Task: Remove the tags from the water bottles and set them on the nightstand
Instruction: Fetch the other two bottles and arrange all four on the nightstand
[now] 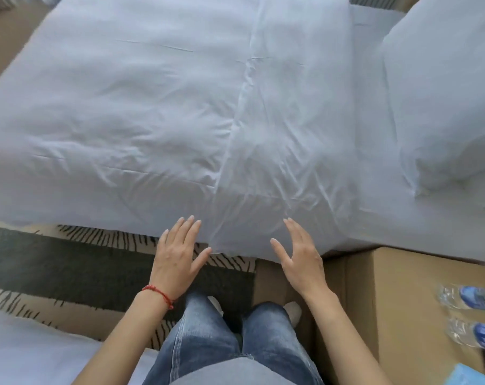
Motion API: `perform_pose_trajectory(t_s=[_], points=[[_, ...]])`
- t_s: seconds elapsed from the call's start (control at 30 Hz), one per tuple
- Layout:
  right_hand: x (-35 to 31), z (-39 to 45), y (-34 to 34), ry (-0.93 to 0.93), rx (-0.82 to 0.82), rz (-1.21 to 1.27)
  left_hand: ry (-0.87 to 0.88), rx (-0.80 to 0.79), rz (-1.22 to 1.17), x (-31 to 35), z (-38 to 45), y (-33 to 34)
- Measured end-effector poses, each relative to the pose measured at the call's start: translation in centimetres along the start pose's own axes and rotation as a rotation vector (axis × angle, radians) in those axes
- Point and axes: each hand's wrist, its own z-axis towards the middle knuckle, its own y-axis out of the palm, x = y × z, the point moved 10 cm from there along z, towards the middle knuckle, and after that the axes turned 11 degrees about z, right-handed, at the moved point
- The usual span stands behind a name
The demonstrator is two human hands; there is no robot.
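Both hands: held nothing, each grip spread with fingers straight.
Left hand point(177, 257): hovered at the near edge of the duvet point(158, 120); red string bracelet point(160, 295) on my wrist.
Right hand point(299, 254): fingertips at the duvet's hanging edge.
Water bottles point(470, 315): two, blue-labelled, lying side by side on the nightstand point(397, 295) to my right, well apart from my hands.
Tags: could not tell.
Pillow point(441, 93): on the bed, far right.

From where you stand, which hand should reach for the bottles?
Probably the right hand: the bottles stand on the nightstand on its side. The left hand is farther away, over the bed's edge. Both are open and holding nothing.
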Motion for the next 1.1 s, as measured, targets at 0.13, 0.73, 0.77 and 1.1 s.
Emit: perform_pose_trajectory(t_s=[0.13, 0.73, 0.77, 1.1], points=[[-5.3, 1.2, 5.8, -0.087, -0.1, -0.021, -0.118, 0.017, -0.018, -7.2, -2.0, -0.4], [-26.1, 6.8, 27.5, -0.679, -0.717, -0.286, -0.939, 0.207, -0.223, -26.3, -14.0, -0.6], [-27.1, 6.9, 28.6, -0.719, -0.757, -0.296, -0.988, 0.219, -0.226, -26.8, -14.5, -0.6], [-34.3, 8.4, 37.1, -0.987, -1.033, -0.35, -1.387, 0.309, -0.283, -28.4, -18.0, -0.4]])
